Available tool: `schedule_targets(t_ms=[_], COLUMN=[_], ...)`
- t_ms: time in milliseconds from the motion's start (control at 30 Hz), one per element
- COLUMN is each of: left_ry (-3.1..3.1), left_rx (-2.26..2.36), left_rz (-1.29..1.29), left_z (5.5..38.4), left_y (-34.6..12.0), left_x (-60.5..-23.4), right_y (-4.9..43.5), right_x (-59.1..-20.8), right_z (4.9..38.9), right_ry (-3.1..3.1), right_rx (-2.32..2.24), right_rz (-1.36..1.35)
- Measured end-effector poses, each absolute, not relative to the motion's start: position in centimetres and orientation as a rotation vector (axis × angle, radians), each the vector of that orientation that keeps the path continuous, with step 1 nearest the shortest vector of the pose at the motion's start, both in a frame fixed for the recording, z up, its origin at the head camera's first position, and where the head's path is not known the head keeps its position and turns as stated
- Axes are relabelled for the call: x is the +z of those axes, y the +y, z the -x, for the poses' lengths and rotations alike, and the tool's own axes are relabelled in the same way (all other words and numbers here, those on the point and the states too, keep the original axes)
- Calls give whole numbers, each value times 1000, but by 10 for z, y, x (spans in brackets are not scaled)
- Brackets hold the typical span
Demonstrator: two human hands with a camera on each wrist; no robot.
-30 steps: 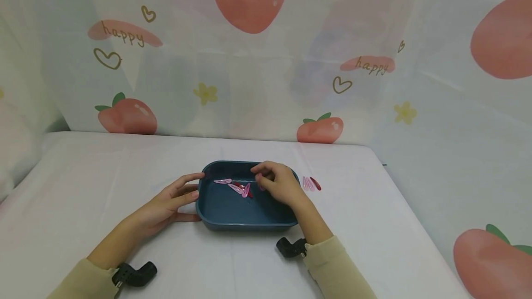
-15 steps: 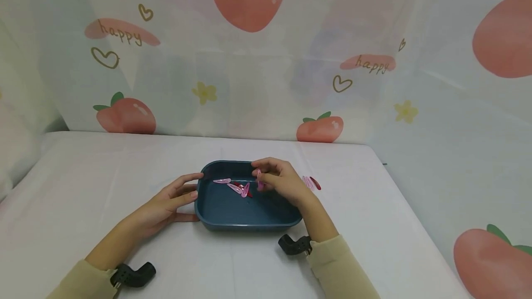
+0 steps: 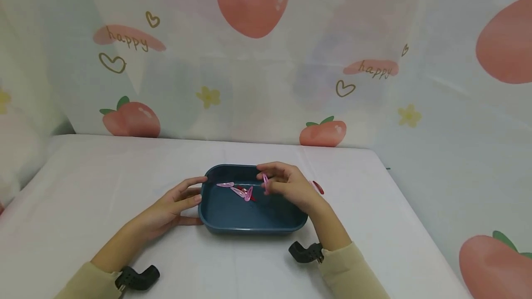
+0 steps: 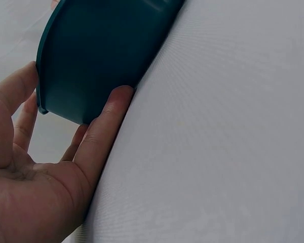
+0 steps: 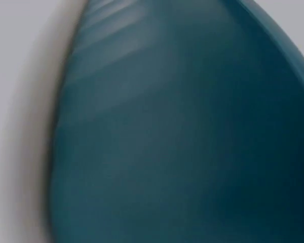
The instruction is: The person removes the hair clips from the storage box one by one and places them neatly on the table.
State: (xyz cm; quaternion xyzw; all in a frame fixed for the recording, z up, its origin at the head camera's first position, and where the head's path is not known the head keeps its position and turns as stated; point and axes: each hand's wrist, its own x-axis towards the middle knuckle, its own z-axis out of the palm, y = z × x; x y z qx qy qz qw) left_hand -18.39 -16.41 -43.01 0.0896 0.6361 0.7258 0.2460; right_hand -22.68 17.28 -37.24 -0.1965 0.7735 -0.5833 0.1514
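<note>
A dark teal rectangular tray (image 3: 232, 218) stands on the white-covered table. My left hand (image 3: 168, 209) rests its spread fingers against the tray's left end; in the left wrist view those fingertips touch the tray wall (image 4: 101, 55). Over the right part of the tray, my right hand (image 3: 297, 190) pinches a pink snap hair clip (image 3: 265, 182) between thumb and fingers. Several pink hair clips (image 3: 226, 184) lie inside the tray, with red (image 3: 253, 197) showing beneath them. The right wrist view is blurred and filled by the tray (image 5: 142, 152); no fingers show there.
Beyond the tray's right side, a red hair clip (image 3: 318, 187) lies on the tablecloth beside pink ones partly hidden by my right hand. A fruit-printed curtain (image 3: 249, 77) hangs behind the table (image 3: 174, 262).
My right hand has shifted slightly right with the pink hair clip, which now shows more clearly and stands more upright. My left hand has stayed against the tray.
</note>
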Motion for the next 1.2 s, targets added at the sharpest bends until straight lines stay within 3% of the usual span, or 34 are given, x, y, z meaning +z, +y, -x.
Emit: schedule_targets(t_ms=[1200], left_ry=[1760], left_rx=[1974], left_rz=[-234], left_z=[183], left_y=[-161], left_x=[-430], right_y=[251], right_x=[-360], right_z=[227], right_ry=[2505], right_rx=[-1769], right_rz=[371])
